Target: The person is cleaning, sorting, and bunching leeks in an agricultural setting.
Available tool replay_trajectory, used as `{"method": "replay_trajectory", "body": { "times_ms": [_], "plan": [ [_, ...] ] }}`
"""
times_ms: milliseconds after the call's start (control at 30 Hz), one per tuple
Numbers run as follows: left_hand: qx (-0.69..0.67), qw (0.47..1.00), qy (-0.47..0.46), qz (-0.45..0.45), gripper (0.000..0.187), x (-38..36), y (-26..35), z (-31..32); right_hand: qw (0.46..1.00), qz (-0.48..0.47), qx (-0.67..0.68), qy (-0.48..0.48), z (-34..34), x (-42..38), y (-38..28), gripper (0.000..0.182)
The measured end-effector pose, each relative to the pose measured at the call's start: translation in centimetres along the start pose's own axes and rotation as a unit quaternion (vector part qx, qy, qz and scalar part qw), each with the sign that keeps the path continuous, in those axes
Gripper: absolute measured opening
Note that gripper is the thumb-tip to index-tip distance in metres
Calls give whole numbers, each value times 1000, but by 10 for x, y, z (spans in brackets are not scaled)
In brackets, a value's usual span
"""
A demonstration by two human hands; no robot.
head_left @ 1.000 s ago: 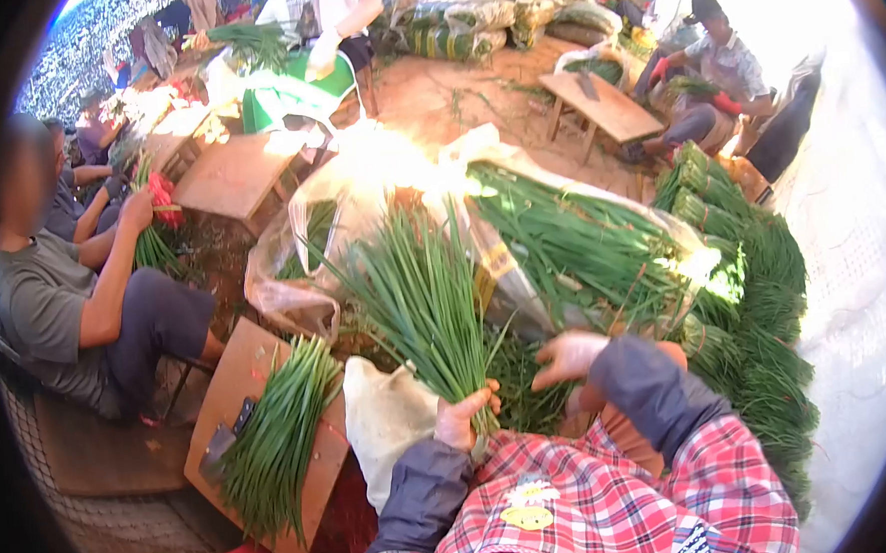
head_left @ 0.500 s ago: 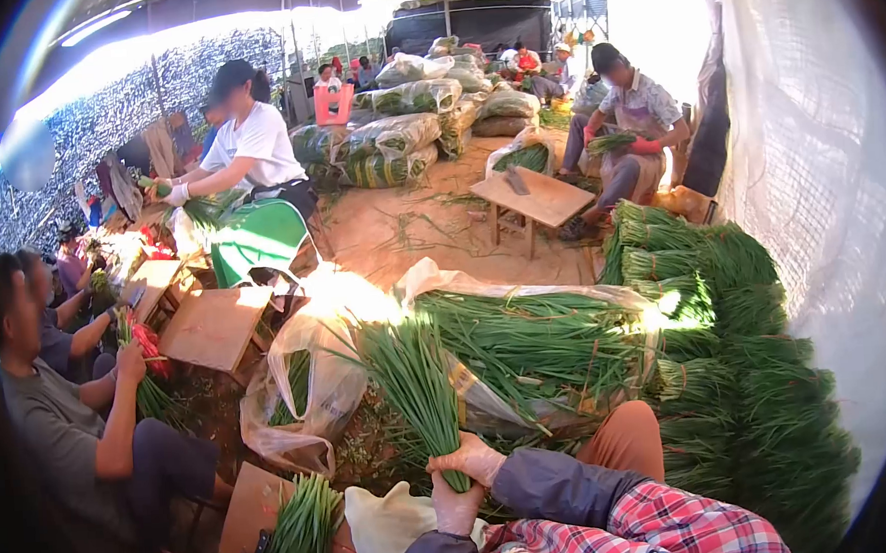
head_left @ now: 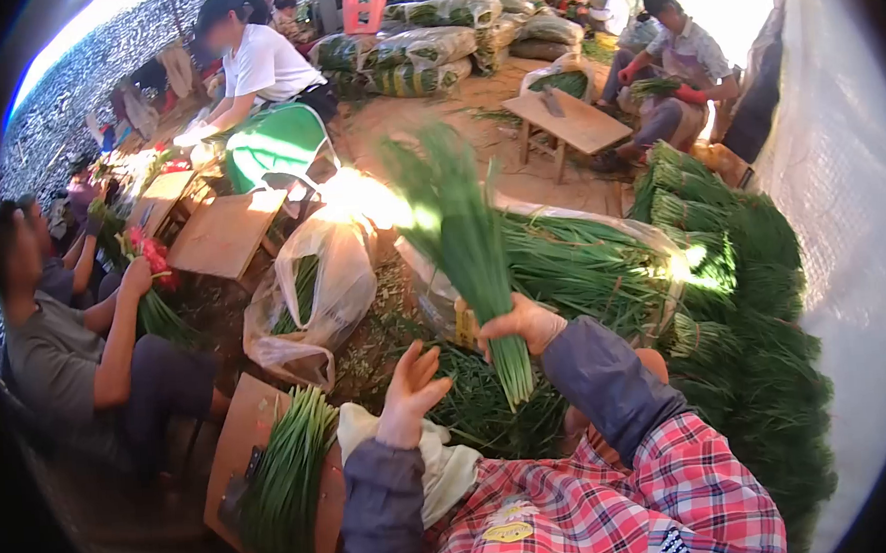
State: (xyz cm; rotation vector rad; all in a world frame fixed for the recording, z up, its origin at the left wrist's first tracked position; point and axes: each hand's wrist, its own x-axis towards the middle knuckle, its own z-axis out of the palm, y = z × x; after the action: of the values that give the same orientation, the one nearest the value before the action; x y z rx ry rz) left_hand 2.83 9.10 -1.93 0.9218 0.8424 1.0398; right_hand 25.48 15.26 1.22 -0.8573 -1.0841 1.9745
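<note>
My right hand (head_left: 522,328) grips a bunch of long green chives (head_left: 472,255) near its pale lower ends, and the leafy tops are blurred by motion. Held apart to the left, my left hand (head_left: 409,393) has its fingers spread, with nothing in it. Below and left of that hand, loose chives (head_left: 291,475) lie across a wooden board (head_left: 233,443) with a dark metal piece on its edge. Past my right hand, more chives fill a large clear plastic bag (head_left: 610,218). A pale cloth (head_left: 443,467) rests by my left forearm.
Tied chive bundles (head_left: 744,291) are stacked along the right wall. A clear plastic bag (head_left: 338,282) stands ahead-left. One person (head_left: 75,336) sits at the left holding greens; another (head_left: 678,74) sits beyond a low wooden table (head_left: 565,118). Filled sacks (head_left: 421,47) are piled behind.
My left hand has let go of the chives and moved left, fingers now open. My right hand has lifted the bunch up and to the right. The view has tilted downward.
</note>
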Motion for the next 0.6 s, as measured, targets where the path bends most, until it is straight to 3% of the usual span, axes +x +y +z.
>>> {"method": "replay_trajectory", "body": {
  "times_ms": [67, 133, 233, 267, 300, 367, 467, 533, 567, 600],
  "plan": [
    [-12, 999, 27, 19, 74, 21, -7, 15, 955, -58, -290, -28, 6, 9, 26, 60],
    [-122, 992, 23, 16, 65, 47, -23, 10, 818, -91, -567, -3, 33, 4, 37, 60],
    [-279, 958, 44, 54, 46, 56, -18, 17, 725, 38, -685, 50, 57, 4, 18, 57],
    [-328, 942, 56, 45, 45, 53, -6, 23, 715, 19, -698, 33, 60, 3, 13, 62],
    [-333, 938, 69, 69, 42, 58, -6, 20, 723, 19, -690, 35, 63, 3, 12, 69],
    [-287, 947, 113, 93, 43, 54, 16, 19, 770, -137, -623, 29, 53, -4, 16, 77],
    [-318, 925, 119, 169, 42, 47, 37, -12, 864, -152, -480, -1, 13, -26, 34, 68],
    [-331, 913, 113, 207, 41, 41, 41, -33, 945, 117, -304, 36, -15, -47, 46, 38],
    [-314, 913, 120, 233, 40, 38, 43, -39, 892, 177, -413, 48, -30, -55, 45, 27],
    [-297, 910, 127, 259, 38, 35, 45, -46, 858, 156, -486, 55, -60, -59, 61, 24]
  ]
}}
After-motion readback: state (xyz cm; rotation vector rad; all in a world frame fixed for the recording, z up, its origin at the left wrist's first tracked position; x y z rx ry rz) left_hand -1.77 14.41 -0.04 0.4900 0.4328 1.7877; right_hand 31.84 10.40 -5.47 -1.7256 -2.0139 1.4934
